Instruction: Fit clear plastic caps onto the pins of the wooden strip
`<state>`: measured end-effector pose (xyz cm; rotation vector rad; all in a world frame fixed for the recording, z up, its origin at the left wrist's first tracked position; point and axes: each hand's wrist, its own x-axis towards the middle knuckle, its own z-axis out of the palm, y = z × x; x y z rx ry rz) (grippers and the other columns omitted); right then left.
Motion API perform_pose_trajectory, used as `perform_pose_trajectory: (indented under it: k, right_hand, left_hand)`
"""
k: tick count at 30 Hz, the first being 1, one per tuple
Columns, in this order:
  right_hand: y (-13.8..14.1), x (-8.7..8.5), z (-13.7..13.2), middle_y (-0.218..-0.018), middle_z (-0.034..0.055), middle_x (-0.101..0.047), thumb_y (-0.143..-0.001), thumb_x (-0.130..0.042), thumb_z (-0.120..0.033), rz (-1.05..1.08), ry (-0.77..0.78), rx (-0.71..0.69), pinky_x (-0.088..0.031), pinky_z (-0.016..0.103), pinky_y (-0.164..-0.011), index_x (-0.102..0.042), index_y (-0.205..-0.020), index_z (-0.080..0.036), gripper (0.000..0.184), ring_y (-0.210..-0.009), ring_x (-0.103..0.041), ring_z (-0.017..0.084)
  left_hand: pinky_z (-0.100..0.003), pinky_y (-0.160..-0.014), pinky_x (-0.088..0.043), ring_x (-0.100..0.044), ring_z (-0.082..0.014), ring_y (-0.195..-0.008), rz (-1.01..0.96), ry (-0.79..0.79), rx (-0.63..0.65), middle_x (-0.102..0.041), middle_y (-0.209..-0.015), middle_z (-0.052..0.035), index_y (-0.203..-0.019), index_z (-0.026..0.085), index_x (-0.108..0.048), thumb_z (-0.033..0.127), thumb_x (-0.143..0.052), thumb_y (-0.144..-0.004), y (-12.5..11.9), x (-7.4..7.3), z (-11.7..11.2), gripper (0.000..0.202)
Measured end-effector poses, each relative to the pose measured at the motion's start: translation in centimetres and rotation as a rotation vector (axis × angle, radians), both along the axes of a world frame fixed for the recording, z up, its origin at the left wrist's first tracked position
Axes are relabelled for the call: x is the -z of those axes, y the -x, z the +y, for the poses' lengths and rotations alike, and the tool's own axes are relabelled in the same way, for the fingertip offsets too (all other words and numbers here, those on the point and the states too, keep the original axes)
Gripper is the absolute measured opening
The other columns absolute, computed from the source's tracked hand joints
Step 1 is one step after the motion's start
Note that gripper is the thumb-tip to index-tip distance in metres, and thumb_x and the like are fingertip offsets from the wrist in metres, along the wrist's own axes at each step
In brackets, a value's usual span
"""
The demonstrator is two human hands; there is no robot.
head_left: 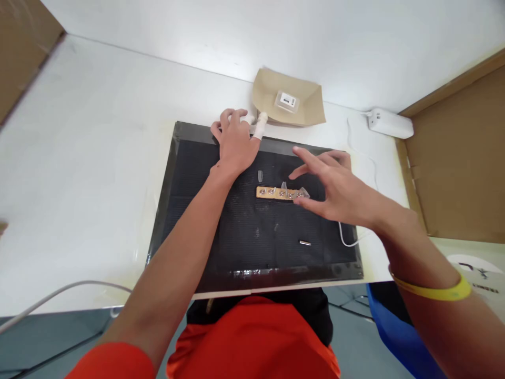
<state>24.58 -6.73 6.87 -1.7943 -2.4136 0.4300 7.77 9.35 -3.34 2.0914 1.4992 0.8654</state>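
Observation:
My left hand lies at the far edge of a black mat, fingers curled over its rim, with white tape on one fingertip; nothing shows in it. My right hand hovers open, fingers spread, just right of a small wooden strip that carries several clear nail tips. Two more clear tips stand on the mat just behind the strip. A small metal pin lies on the mat nearer to me.
A brown paper bag with a small clear packet on it lies beyond the mat. A white power adapter and its cable sit at the right. Cardboard panels stand at both sides. A grey cable runs at the lower left.

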Motion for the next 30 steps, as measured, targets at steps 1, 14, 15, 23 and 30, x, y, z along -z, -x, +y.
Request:
perform_pose_trajectory:
  k: [1, 14, 15, 23, 30]
  right_hand:
    - [0.2, 0.3, -0.3, -0.126, 0.0088, -0.076, -0.091, -0.066, -0.036, -0.007, -0.009, 0.0, -0.027, 0.059, -0.117, -0.017, -0.168, -0.021, 0.093, -0.126, -0.058, 0.036]
    - [1.2, 3.0, -0.9, -0.109, 0.0058, -0.076, -0.097, -0.058, -0.026, 0.012, -0.061, -0.008, -0.029, 0.056, -0.117, 0.022, -0.166, -0.02, 0.106, -0.113, -0.065, 0.031]
    - [1.3, 3.1, -0.8, -0.108, 0.0055, -0.076, -0.097, -0.057, -0.026, 0.016, -0.058, -0.009, -0.029, 0.056, -0.116, 0.021, -0.167, -0.02, 0.105, -0.112, -0.066, 0.031]
    - [1.6, 2.6, -0.8, -0.109, 0.0067, -0.077, -0.097, -0.056, -0.028, -0.018, -0.069, -0.024, -0.03, 0.054, -0.115, 0.014, -0.169, -0.018, 0.101, -0.11, -0.065, 0.031]
    - [1.8, 2.9, -0.7, -0.111, 0.0068, -0.078, -0.098, -0.053, -0.027, -0.019, -0.084, -0.05, -0.029, 0.052, -0.114, 0.014, -0.169, -0.018, 0.098, -0.109, -0.065, 0.03]
  left_hand:
    - [-0.059, -0.126, -0.025, -0.04, -0.0361, -0.152, 0.001, 0.004, 0.002, -0.062, -0.151, -0.01, -0.103, 0.023, -0.076, 0.041, -0.047, -0.106, 0.0, 0.0, 0.0, 0.034]
    - [-0.061, -0.13, -0.017, -0.036, -0.0371, -0.154, -0.003, 0.039, 0.035, -0.06, -0.154, -0.0094, -0.113, 0.025, -0.076, 0.044, -0.045, -0.106, 0.1, -0.1, 0.1, 0.037]
    - [-0.061, -0.13, -0.018, -0.037, -0.0369, -0.153, -0.005, 0.036, 0.033, -0.06, -0.153, -0.0091, -0.113, 0.026, -0.076, 0.045, -0.046, -0.106, 0.1, 0.0, 0.1, 0.036]
    - [-0.059, -0.129, -0.023, -0.039, -0.035, -0.15, -0.021, -0.016, 0.021, -0.064, -0.149, -0.0064, -0.108, 0.029, -0.076, 0.046, -0.051, -0.104, 0.1, 0.7, 0.4, 0.03]
    - [-0.06, -0.131, -0.019, -0.037, -0.0353, -0.152, -0.031, 0.023, 0.04, -0.062, -0.151, -0.0059, -0.114, 0.03, -0.075, 0.048, -0.048, -0.104, 0.2, 0.4, 0.3, 0.034]
